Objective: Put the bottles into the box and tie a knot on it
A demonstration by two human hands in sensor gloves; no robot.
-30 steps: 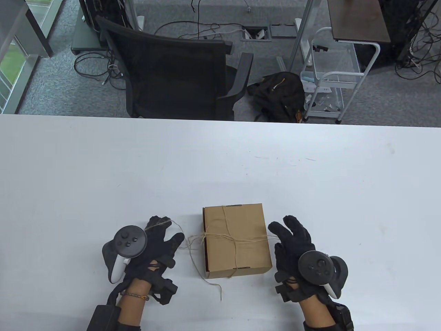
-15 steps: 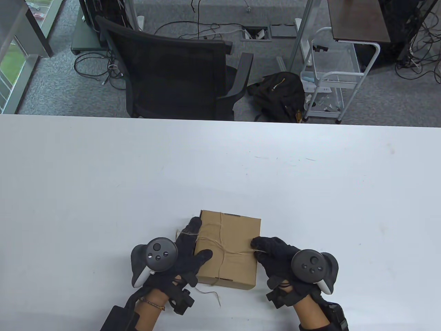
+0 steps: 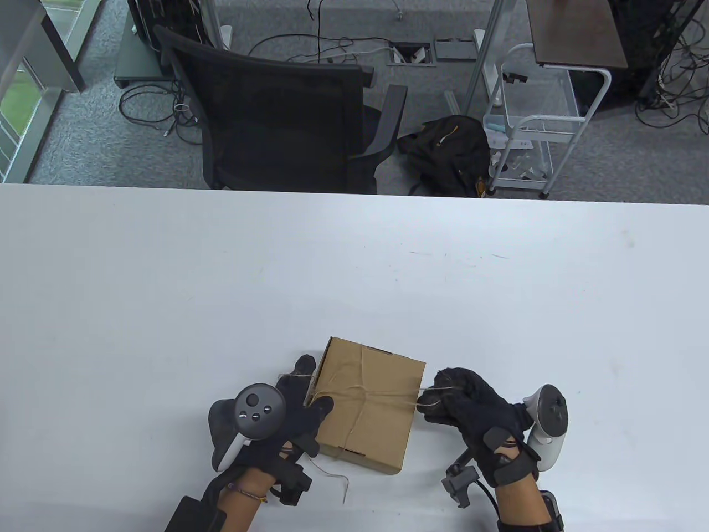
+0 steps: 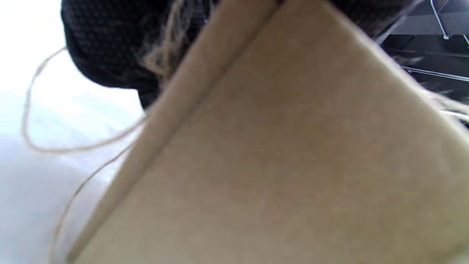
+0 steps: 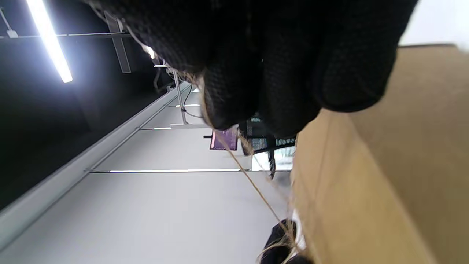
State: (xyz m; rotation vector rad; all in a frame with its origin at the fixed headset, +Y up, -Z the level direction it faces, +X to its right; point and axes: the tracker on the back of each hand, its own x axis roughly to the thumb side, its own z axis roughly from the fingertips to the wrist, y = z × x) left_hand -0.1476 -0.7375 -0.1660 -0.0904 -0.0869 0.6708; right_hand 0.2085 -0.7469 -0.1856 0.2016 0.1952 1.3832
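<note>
A shut brown cardboard box (image 3: 382, 421) lies near the table's front edge, turned askew, with thin twine (image 3: 363, 394) crossed over its lid. No bottle is in view. My left hand (image 3: 302, 402) grips the box's left side, thumb on the lid, fingers up the side where the twine bunches. My right hand (image 3: 457, 396) is curled just off the box's right edge and pinches the twine taut there. The left wrist view is filled by the box (image 4: 293, 146), with twine (image 4: 36, 146) looping below my fingers (image 4: 102, 47). In the right wrist view my fingers (image 5: 256, 73) pinch the twine (image 5: 253, 183) beside the box (image 5: 403, 165).
A loose twine end (image 3: 335, 476) trails on the white table (image 3: 221, 277) in front of the box. Beyond the far edge stand a black office chair (image 3: 277, 116), a dark backpack (image 3: 448, 149) and a white wire cart (image 3: 532, 127) on the floor.
Both hands lay open beside the box a second ago, then closed in on it. Now the right hand has rolled over and drawn the twine rightward; the box has turned slightly.
</note>
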